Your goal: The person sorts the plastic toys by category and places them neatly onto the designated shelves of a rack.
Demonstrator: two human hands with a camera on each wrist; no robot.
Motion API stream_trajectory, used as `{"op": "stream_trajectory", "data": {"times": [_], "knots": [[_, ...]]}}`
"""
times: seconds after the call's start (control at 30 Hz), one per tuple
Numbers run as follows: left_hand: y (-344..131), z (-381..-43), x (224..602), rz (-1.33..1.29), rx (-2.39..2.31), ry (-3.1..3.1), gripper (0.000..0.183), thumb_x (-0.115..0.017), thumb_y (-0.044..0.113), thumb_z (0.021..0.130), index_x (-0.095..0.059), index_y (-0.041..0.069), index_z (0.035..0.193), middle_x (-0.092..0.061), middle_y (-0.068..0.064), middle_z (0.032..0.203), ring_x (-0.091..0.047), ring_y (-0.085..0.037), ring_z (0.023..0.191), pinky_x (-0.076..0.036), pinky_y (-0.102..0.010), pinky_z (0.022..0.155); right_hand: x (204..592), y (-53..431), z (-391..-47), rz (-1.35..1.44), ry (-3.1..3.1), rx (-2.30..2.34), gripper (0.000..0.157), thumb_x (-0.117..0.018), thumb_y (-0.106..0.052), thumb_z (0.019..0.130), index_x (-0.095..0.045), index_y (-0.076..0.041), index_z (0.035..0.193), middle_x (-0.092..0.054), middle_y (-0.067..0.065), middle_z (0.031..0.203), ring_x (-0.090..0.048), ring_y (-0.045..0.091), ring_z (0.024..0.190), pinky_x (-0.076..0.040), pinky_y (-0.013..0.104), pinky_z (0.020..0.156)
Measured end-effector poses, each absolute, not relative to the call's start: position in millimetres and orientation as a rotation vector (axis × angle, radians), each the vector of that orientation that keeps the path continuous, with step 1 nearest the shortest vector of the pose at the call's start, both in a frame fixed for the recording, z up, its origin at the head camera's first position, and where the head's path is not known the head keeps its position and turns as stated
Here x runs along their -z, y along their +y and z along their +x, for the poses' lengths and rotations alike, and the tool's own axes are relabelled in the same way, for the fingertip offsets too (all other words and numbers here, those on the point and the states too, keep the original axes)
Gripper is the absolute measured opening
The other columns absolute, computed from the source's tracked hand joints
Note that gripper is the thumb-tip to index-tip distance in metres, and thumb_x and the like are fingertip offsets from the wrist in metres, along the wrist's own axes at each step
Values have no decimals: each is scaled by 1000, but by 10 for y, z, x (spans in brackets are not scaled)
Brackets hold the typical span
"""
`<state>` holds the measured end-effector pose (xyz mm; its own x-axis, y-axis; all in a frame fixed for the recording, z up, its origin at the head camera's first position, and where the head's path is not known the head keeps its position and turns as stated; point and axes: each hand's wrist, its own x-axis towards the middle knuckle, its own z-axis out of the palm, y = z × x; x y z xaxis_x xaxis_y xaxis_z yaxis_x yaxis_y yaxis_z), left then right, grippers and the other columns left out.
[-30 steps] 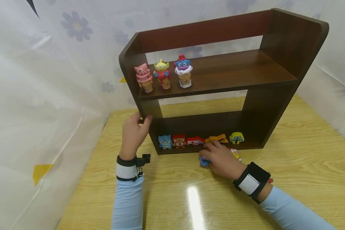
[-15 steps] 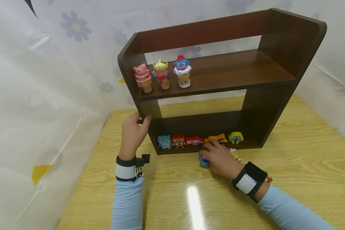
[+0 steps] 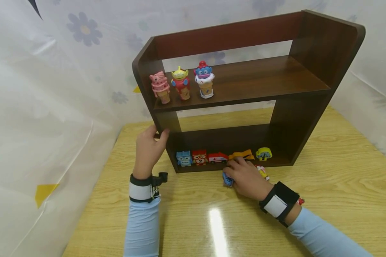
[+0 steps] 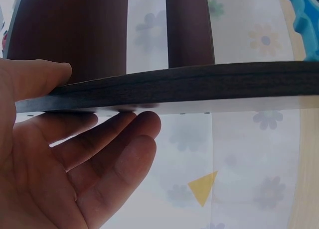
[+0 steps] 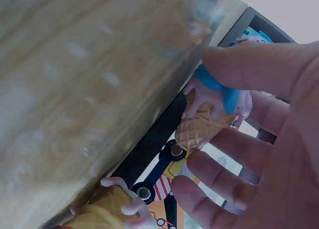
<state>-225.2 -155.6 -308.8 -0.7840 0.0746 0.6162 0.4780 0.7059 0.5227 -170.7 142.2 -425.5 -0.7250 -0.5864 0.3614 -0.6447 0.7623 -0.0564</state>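
Observation:
My left hand (image 3: pixel 150 150) grips the left side panel of a dark brown two-tier shelf (image 3: pixel 325 57). In the left wrist view the thumb lies on one face of the panel edge (image 4: pixel 199 84), the fingers on the other. At the front of the lower tier, my right hand (image 3: pixel 249 180) holds an ice-cream-cone figurine (image 5: pixel 204 124) between thumb and fingers. Its cone is tan, its top pink with blue; in the head view only a blue part shows beside the fingers. Just behind that hand are an orange toy vehicle (image 3: pixel 244 155) and a red ambulance toy (image 3: pixel 218 157).
A blue owl block (image 3: pixel 184 159), a red owl block (image 3: pixel 199 157) and a yellow tree block (image 3: pixel 264 154) share the lower tier. Three cone figurines, including a pink one (image 3: pixel 161 87), stand on the upper tier. Another cone figurine (image 5: pixel 112 209) lies near my right hand.
The figurine under my right fingers has turned slightly, showing more blue. Both hands stay practically in place.

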Motion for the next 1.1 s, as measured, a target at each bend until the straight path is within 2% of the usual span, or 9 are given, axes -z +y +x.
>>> {"op": "stream_trajectory", "data": {"times": [0.2, 0.43, 0.5, 0.63, 0.77, 0.83, 0.97, 1.1], "knots": [[-1550, -2252, 3082, -409, 938, -2353, 23, -58, 27, 92, -69, 8, 96, -73, -13, 92, -68, -27, 76, -57, -44, 65, 4190, 1425, -1671, 941, -2633, -374, 28, -67, -19, 84, -64, -8, 110, -68, 8, 107, -56, 28, 103, -54, 45, 79], [-1547, -2247, 3084, -402, 932, -2358, 23, -58, 28, 92, -69, 8, 95, -73, -13, 91, -68, -27, 76, -57, -43, 65, 3993, 1424, -1595, 869, -2714, -579, 42, -58, -21, 89, -54, -1, 126, -61, 15, 120, -57, 29, 112, -52, 46, 90], [-1546, -2245, 3082, -399, 932, -2359, 22, -58, 28, 91, -69, 8, 95, -73, -13, 92, -68, -27, 76, -57, -43, 64, 3918, 1419, -1576, 859, -2705, -684, 43, -55, -20, 90, -51, -1, 129, -60, 13, 119, -57, 25, 106, -53, 42, 88], [-1542, -2240, 3074, -399, 932, -2356, 23, -58, 27, 91, -69, 8, 96, -73, -14, 92, -68, -28, 76, -57, -44, 64, 3769, 1406, -1532, 879, -2651, -905, 48, -50, -14, 91, -42, -4, 137, -55, 5, 111, -52, 14, 88, -51, 33, 74], [-1544, -2240, 3079, -401, 932, -2351, 22, -58, 26, 91, -69, 7, 94, -73, -14, 91, -68, -28, 76, -57, -44, 64, 3657, 1400, -1488, 909, -2602, -1032, 50, -45, -14, 97, -31, -9, 144, -50, 5, 114, -50, 13, 90, -50, 34, 76], [-1545, -2243, 3086, -401, 930, -2350, 22, -58, 26, 91, -69, 7, 94, -73, -14, 90, -68, -27, 75, -57, -43, 64, 3610, 1399, -1474, 916, -2576, -1081, 45, -43, -15, 100, -32, -10, 143, -48, 4, 113, -49, 13, 91, -49, 34, 77], [-1546, -2246, 3092, -404, 929, -2349, 22, -58, 26, 91, -69, 7, 95, -73, -14, 91, -68, -27, 76, -57, -43, 64, 3524, 1397, -1470, 918, -2503, -1158, 29, -40, -12, 100, -42, -11, 129, -45, 2, 102, -44, 15, 87, -42, 32, 72], [-1543, -2247, 3080, -410, 932, -2347, 22, -58, 26, 91, -69, 7, 94, -73, -14, 91, -68, -28, 76, -57, -44, 64, 3446, 1406, -1446, 897, -2455, -1179, 27, -49, -12, 95, -45, -13, 122, -45, 1, 103, -43, 14, 88, -42, 31, 71]]}}
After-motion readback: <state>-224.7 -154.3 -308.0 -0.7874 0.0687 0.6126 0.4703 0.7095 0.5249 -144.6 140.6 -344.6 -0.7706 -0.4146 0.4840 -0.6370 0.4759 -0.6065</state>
